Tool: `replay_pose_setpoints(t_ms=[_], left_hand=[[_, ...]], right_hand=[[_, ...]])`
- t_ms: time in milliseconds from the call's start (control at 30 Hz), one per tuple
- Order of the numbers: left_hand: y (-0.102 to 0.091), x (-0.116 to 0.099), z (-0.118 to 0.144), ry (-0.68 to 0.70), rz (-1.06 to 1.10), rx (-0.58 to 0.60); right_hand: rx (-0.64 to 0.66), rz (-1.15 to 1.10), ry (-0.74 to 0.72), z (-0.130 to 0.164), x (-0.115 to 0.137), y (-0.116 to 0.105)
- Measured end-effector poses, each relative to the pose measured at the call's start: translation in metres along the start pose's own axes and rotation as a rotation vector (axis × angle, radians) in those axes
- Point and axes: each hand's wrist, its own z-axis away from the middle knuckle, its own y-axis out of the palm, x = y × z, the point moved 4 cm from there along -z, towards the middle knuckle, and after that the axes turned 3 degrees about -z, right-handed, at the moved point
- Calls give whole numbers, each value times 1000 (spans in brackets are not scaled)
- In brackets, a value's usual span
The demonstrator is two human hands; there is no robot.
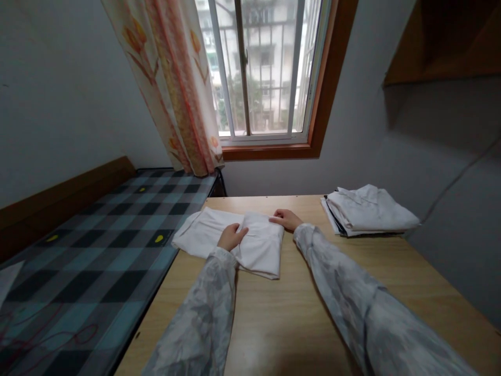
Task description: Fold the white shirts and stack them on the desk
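Observation:
A partly folded white garment (260,245) lies on the wooden table; whether it is a shirt cannot be made out. Its left part stretches out toward the bed, and the right part is doubled over into a thicker layer. My left hand (231,237) is closed on the cloth near the middle, thumb and fingers at the edge of the fold. At the far right corner, my right hand (287,219) pinches the garment's edge between thumb and fingers. Some of the fingertips are hidden by the cloth and the hands themselves.
A stack of folded clothes (370,209), white on top with dark layers below, sits at the table's back right. The wooden table (274,324) adjoins a bed with a checked cover (97,250) on the left. Behind are a curtain (176,89) and a window (266,78).

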Motion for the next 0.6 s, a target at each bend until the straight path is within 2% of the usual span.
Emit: replay_pose_setpoints(t_ms=[100,200,333,400,533,600], left_hand=[[-2,7,-2,18,-62,16],[0,13,2,7,34,66],[6,14,10,-50,335,311],[6,11,13,-36,373,380],[10,10,16,-56,324,430],[15,8,18,-47,283,400]], right_hand=[[14,108,-22,4,-4,-3],[8,146,-62,13,-4,-6],[-83,219,-101,34,0,-19],[-132,264,-102,47,2,-27],[-204,361,-66,74,1,-47],[-228,401,-35,89,-1,-58]])
